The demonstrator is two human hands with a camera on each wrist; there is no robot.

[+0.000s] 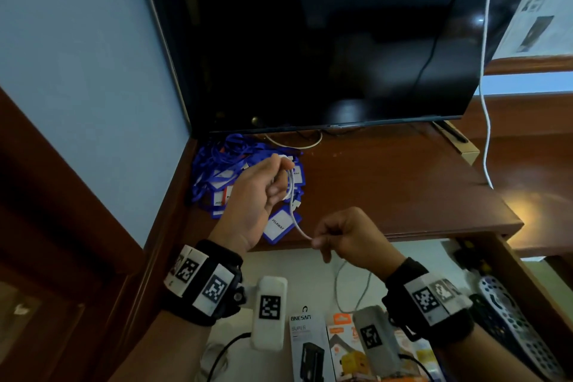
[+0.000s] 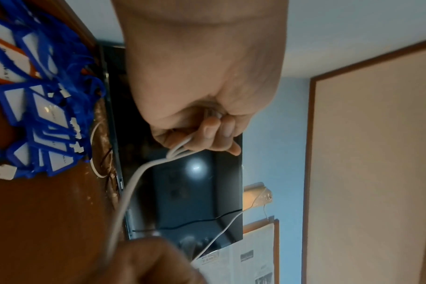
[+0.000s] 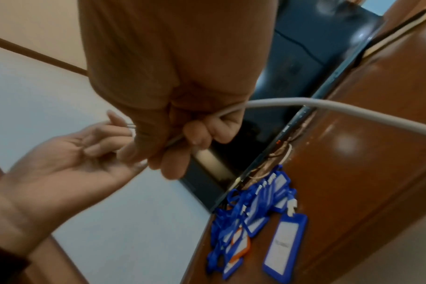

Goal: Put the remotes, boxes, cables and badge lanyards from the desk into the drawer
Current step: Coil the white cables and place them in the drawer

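A big dark television [image 1: 325, 40] fills the back of the wooden desk [image 1: 387, 183], standing right at its rear edge. Below the desk's front edge, the drawer [image 1: 527, 273] stands pulled out, and already inside it lie boxes [image 1: 308, 347] side by side, with a remote [image 1: 514, 329] along the right wall and a thin grey wire [image 1: 341, 291] on the pale floor of the drawer. Over in the desk's back left corner, a heap of blue badge lanyards [image 1: 245, 177] lies on the wood, one badge apart at the front edge. Above that heap, the left hand [image 1: 252, 198] is raised, fingers curled round gathered loops of a white cable [image 1: 293, 205]. The right hand [image 1: 347, 234], lower and just over the drawer's edge, pinches the same cable between thumb and curled fingers; the cable runs taut-ish between both hands, well off the desk.
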